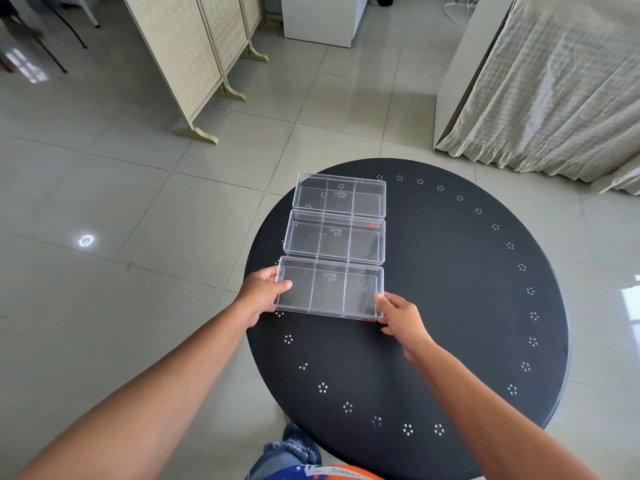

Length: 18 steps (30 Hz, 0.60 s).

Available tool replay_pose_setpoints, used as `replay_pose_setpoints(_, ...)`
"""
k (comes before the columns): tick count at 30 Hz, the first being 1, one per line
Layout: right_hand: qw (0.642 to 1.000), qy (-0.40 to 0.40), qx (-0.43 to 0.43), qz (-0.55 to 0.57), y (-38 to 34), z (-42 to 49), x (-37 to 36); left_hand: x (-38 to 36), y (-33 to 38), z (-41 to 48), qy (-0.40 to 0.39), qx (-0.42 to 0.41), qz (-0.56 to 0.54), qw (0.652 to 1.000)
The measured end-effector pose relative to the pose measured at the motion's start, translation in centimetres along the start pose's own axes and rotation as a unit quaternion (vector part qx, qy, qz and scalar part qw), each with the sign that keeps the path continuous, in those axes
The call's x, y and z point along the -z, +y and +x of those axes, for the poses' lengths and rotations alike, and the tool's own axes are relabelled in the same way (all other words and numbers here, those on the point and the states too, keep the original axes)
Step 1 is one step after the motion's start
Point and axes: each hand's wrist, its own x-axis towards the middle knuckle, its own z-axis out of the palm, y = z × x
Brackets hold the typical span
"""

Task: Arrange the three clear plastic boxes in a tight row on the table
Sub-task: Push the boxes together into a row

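Observation:
Three clear plastic boxes with inner dividers lie in a line on the round black table (450, 306), running away from me along its left side. The far box (339, 195) and the middle box (334, 237) touch edge to edge. The near box (329, 289) sits right against the middle one. My left hand (263, 292) grips the near box's left end, thumb on top. My right hand (401, 315) holds its near right corner.
The table's left edge runs close beside the boxes. A folding woven screen (194, 57) stands on the tiled floor at the back left, a white cabinet (322, 19) behind, and a cloth-draped piece of furniture (554, 84) at the back right.

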Motion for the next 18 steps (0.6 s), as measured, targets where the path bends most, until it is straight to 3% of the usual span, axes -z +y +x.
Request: replay_pose_setpoints(18,1.000,0.007,0.003,0.005,-0.13,-0.44,-0.15,0.10,-0.35,0.75,-0.009,-0.016,0.007,1.000)
